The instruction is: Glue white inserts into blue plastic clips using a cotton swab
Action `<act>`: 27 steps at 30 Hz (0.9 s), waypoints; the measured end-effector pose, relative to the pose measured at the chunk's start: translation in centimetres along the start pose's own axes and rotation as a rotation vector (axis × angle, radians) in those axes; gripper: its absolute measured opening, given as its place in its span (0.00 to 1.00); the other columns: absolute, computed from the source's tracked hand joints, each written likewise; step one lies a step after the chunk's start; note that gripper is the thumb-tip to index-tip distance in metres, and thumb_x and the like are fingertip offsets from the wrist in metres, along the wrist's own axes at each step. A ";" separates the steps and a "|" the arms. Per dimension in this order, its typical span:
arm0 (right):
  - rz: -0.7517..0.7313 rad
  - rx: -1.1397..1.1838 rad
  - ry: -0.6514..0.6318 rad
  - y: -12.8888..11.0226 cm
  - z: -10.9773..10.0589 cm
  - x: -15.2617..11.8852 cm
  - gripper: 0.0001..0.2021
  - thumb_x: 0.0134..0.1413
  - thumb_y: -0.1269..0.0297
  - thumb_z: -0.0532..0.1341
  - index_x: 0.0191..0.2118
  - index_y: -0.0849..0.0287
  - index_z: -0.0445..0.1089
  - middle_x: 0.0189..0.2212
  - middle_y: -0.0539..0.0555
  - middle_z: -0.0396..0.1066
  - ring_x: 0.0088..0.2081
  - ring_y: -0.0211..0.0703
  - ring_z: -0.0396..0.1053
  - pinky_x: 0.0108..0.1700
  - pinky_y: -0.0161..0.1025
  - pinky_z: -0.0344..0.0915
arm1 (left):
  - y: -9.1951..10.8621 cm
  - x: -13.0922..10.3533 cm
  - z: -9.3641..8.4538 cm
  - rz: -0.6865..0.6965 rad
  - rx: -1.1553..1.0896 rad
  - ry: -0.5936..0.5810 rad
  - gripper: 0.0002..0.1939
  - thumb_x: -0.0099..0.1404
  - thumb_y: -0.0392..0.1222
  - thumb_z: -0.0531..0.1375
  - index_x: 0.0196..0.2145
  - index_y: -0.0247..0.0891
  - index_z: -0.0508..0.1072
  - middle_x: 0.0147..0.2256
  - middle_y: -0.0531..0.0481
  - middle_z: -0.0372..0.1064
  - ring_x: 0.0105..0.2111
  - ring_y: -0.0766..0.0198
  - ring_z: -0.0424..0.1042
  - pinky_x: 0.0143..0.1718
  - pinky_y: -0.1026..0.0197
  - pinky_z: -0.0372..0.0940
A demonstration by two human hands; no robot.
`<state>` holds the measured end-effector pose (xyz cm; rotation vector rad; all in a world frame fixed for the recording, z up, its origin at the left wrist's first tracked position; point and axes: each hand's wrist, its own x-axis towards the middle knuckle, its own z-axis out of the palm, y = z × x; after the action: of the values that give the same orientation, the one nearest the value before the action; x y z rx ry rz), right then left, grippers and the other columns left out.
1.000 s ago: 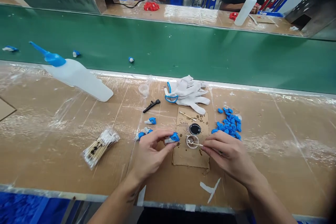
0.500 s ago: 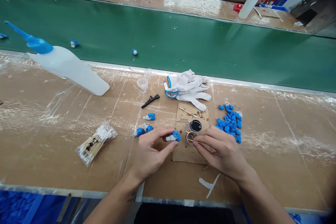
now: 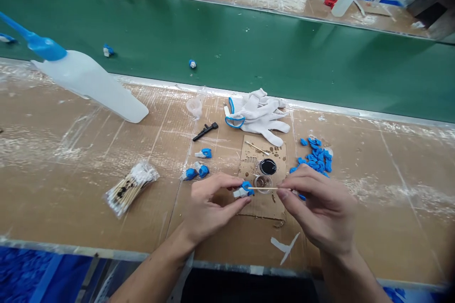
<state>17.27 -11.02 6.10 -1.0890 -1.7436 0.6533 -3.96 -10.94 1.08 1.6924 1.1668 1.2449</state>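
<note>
Tbl: R hand w/ stick

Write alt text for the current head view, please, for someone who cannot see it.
A left hand pinches a blue-and-white part as the right hand holds a thin stick to it, above stained cardboard bearing two cups, one with black liquid. White gloves, blue pieces and bagged cotton swabs lie around.

Left hand pinching blue-and-white piece; right hand holding thin stick, tip at piece; white gloves beyond.
</note>
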 end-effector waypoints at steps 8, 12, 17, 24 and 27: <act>-0.037 -0.040 -0.051 -0.1 0.1 0.1 0.09 0.59 0.78 0.65 0.37 0.54 0.77 0.29 0.50 0.76 0.30 0.41 0.72 0.31 0.39 0.68 | 0.0 -0.1 -0.2 0.036 -0.011 -0.009 0.13 0.57 0.33 0.74 0.40 0.39 0.82 0.36 0.46 0.84 0.35 0.58 0.83 0.39 0.58 0.79; -0.001 -0.012 0.023 0.7 -1.7 -0.3 0.10 0.60 0.77 0.65 0.38 0.52 0.77 0.29 0.49 0.74 0.30 0.41 0.71 0.32 0.40 0.67 | 0.0 0.0 -0.2 0.035 -0.019 0.015 0.13 0.57 0.32 0.74 0.40 0.40 0.81 0.36 0.47 0.84 0.35 0.58 0.84 0.39 0.58 0.79; -0.005 -0.259 -0.142 2.8 -2.3 -1.4 0.07 0.63 0.74 0.64 0.40 0.53 0.77 0.33 0.52 0.76 0.33 0.43 0.73 0.33 0.39 0.68 | -0.2 -0.2 -0.2 0.016 -0.040 0.044 0.13 0.57 0.32 0.73 0.40 0.41 0.81 0.37 0.47 0.84 0.37 0.58 0.84 0.42 0.58 0.79; 0.084 -0.310 -0.157 4.4 -6.3 -2.2 0.11 0.67 0.68 0.61 0.52 0.54 0.75 0.38 0.53 0.74 0.35 0.42 0.73 0.32 0.37 0.69 | -1.5 -1.5 -0.5 -0.098 -0.021 0.041 0.14 0.60 0.33 0.71 0.43 0.45 0.82 0.40 0.50 0.83 0.42 0.58 0.82 0.48 0.58 0.78; 0.146 -0.560 0.014 6.7 -9.6 -0.4 0.11 0.69 0.65 0.58 0.49 0.56 0.77 0.34 0.54 0.72 0.30 0.42 0.70 0.30 0.39 0.67 | -1.8 -1.6 -0.6 -0.129 -0.077 0.060 0.13 0.61 0.35 0.71 0.44 0.45 0.81 0.41 0.50 0.82 0.42 0.58 0.82 0.48 0.58 0.79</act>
<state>28.60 -8.67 4.53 -1.6063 -1.8996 0.2368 -5.15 -11.79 -0.88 1.5087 1.2274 1.2513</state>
